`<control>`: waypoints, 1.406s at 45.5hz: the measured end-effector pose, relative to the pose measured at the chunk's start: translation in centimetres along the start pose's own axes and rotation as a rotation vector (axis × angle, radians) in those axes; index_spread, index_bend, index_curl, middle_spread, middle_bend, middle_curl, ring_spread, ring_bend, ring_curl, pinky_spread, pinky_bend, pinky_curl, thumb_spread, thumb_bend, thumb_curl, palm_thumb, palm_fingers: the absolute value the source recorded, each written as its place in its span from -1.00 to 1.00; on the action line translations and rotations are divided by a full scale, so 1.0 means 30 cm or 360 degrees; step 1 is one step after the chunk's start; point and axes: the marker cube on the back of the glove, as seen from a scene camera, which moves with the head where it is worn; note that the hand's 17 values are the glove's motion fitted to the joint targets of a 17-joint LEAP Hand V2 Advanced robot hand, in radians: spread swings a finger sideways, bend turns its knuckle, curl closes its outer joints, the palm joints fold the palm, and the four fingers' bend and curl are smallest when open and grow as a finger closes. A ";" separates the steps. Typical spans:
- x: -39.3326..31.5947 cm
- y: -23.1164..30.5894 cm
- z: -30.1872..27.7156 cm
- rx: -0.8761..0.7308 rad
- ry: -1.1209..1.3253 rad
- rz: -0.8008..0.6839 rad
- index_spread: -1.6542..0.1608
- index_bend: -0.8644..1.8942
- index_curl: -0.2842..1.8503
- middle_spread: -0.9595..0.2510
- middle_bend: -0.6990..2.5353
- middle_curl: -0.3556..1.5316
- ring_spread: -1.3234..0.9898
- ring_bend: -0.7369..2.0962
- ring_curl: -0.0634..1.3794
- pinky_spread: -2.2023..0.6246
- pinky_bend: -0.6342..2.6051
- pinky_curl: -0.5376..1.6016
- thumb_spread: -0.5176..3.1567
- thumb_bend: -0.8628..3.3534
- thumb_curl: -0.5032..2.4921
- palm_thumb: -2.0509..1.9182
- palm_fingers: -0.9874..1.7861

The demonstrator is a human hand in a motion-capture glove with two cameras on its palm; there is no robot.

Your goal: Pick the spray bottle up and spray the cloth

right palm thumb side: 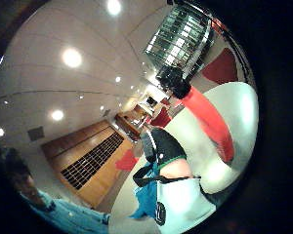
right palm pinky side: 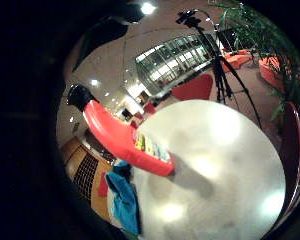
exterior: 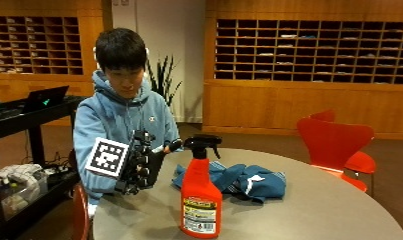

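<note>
While the bottle [exterior: 201, 192] stands upright and untouched near the table [exterior: 321, 210] edge, the grip [exterior: 142, 162] hovers just beside its black trigger head, raised, fingers fairly straight and holding nothing. Behind the bottle, the blue cloth [exterior: 244, 181] lies bunched on the table. Nothing of the task is done yet, I'd say: the grasp, the lift and the spray at the cloth all remain.

Wooden pigeonhole wall [exterior: 307, 47], red chair [exterior: 334, 142], round grey table [exterior: 321, 205], black cart [exterior: 28, 115].
</note>
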 end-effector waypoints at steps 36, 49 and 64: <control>0.050 -0.107 0.251 -0.0191 -0.0018 0.0284 0.63 -0.24 -0.53 0.76 -0.44 -0.26 0.24 -0.16 -0.48 0.72 -0.33 -0.17 -0.20 -0.61 -0.44 0.31 -0.09; -0.004 -0.162 0.324 -0.0410 -0.0122 0.0490 0.62 -0.25 -0.49 0.64 -0.41 -0.24 0.16 -0.10 -0.47 0.67 -0.39 -0.20 -0.21 -0.59 -0.43 0.34 0.21; -0.064 -0.187 0.417 -0.0550 -0.0184 0.0537 0.59 -0.19 -0.37 0.40 -0.32 -0.17 0.02 -0.10 -0.39 0.52 -0.43 -0.18 -0.37 -0.58 -0.31 0.49 0.65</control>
